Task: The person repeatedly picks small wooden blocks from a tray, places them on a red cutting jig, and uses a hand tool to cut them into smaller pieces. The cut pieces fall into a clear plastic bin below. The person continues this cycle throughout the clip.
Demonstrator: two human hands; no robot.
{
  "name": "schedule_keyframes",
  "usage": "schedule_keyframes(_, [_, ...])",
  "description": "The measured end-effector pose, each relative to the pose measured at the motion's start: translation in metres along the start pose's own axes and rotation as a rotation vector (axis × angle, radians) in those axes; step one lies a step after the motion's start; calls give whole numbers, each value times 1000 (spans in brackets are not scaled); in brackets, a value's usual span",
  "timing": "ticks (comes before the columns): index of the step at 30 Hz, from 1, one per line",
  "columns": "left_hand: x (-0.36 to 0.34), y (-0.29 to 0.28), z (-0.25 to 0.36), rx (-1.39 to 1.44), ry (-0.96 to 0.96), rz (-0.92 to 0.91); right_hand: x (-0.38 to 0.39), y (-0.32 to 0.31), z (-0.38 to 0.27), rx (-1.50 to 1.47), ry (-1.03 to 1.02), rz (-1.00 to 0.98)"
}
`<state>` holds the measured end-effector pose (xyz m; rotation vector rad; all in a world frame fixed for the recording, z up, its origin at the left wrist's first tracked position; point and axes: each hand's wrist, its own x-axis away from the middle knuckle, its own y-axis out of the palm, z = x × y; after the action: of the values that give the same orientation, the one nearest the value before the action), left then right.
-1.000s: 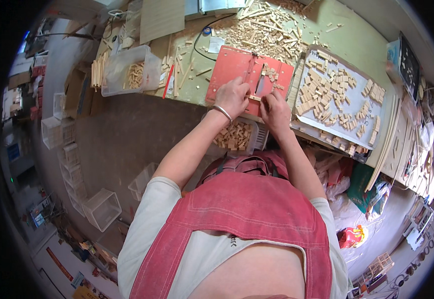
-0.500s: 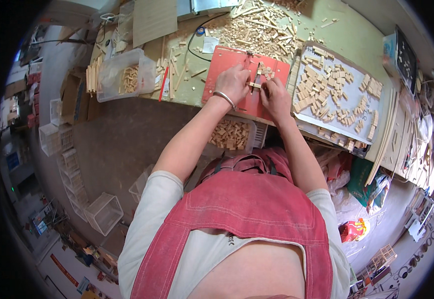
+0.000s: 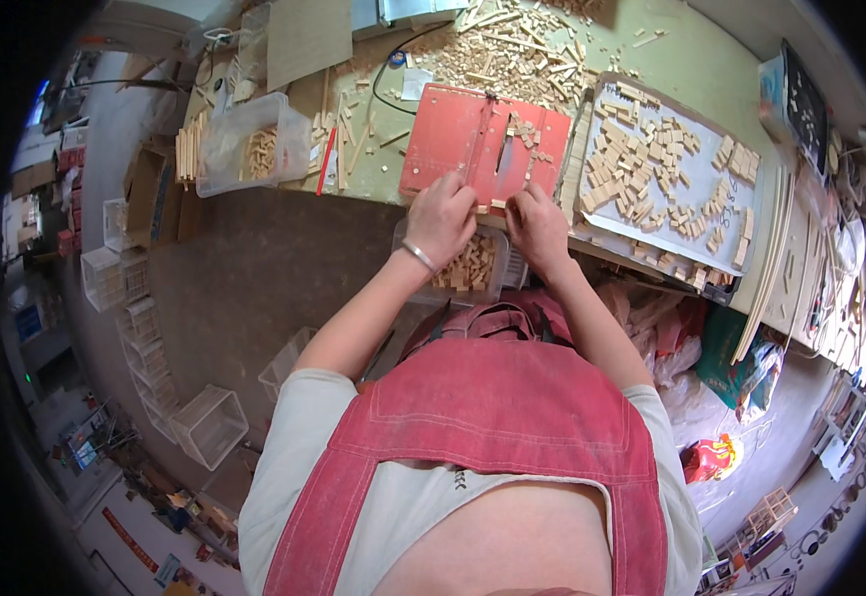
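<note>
A red flat-topped saw table (image 3: pixel 443 129) lies on the bench, with a narrow dark blade slot (image 3: pixel 503 157) running away from me. At its near edge, my left hand (image 3: pixel 441 221) has its fingers pinched on a small wooden block (image 3: pixel 481 209). Just to the right, my right hand (image 3: pixel 538 228) is closed, its fingertips at another pale wooden piece (image 3: pixel 498 205) between the hands. Several small offcuts (image 3: pixel 524 131) lie right of the slot. Below the edge stands a clear bin (image 3: pixel 501 273) of wooden blocks, partly hidden by my left hand.
A white-lined tray (image 3: pixel 686 230) of wooden blocks is on the right. Scrap wood (image 3: pixel 512 50) is heaped behind the saw table. Another clear bin (image 3: pixel 219 164) stands at left, near a red stick (image 3: pixel 327 159). A black cable (image 3: pixel 378 84) curves across the bench.
Both hands have moved back toward me, from beside the blade slot to the saw table's near edge. The slot now shows uncovered. The view has shifted slightly.
</note>
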<state>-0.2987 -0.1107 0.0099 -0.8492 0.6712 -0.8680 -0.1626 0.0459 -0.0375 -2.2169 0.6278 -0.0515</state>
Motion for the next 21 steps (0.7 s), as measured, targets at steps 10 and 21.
schedule_keyframes(10, [159,23,-22,108,-410,-148,57,-11,-30,-249,-102,-116])
schedule_keyframes(21, [228,65,-3,243,-798,-224,97,-103,113,-27,217,49])
